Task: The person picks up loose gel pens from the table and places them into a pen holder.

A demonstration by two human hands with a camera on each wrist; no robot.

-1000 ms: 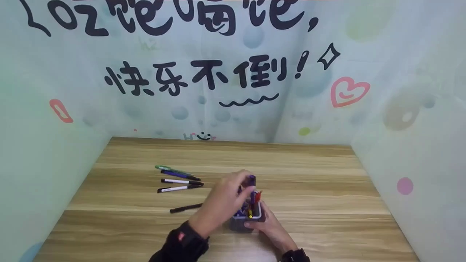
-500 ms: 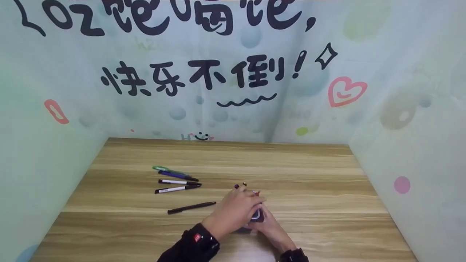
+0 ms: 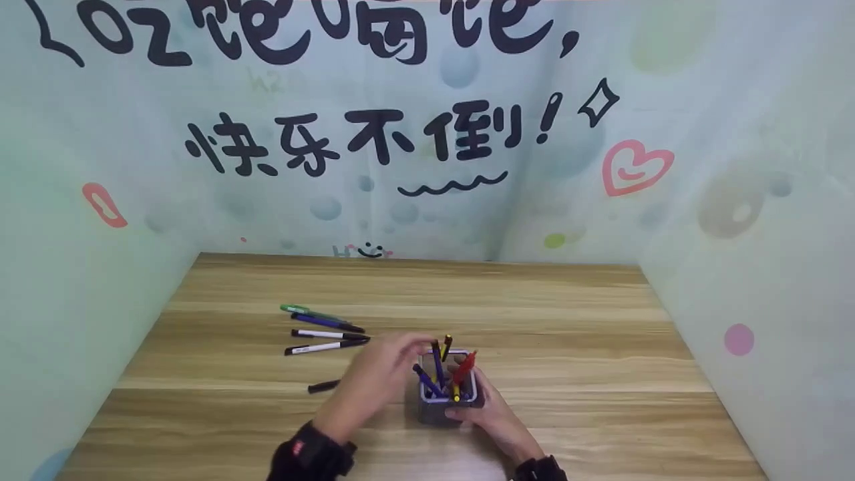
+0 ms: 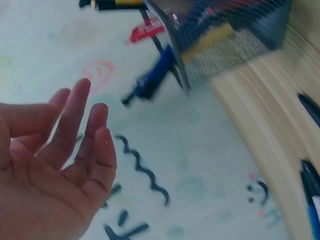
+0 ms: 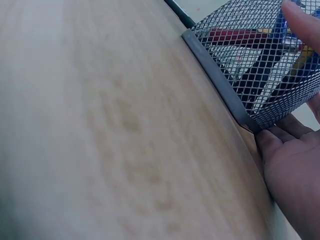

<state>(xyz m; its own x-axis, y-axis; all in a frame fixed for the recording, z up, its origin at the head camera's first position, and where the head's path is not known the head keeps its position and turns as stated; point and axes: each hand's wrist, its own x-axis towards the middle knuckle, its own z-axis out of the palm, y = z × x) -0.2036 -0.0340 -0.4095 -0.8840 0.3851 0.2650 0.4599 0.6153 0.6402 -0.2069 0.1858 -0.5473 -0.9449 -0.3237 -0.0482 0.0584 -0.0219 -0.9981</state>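
Note:
A dark mesh pen holder stands upright on the table with several pens in it. My right hand grips it from the right side, thumb at the front. In the right wrist view, those fingers reach around the mesh wall. Just left of the holder is my left hand, palm bare and fingers loosely bent, holding nothing. Blue pens, a red pen and a yellow-and-black pen stick up past the rim. Whether a left fingertip touches a pen cannot be told from the head view.
On the table to the left lie a green pen, a blue pen and two white-and-black pens. A black pen lies nearer, partly behind the left forearm. Printed cloth walls border the table.
My left hand lowered over the holder from above, then drew back to the left with nothing in it. More pens stand visible in the holder now. My right hand stayed on the holder.

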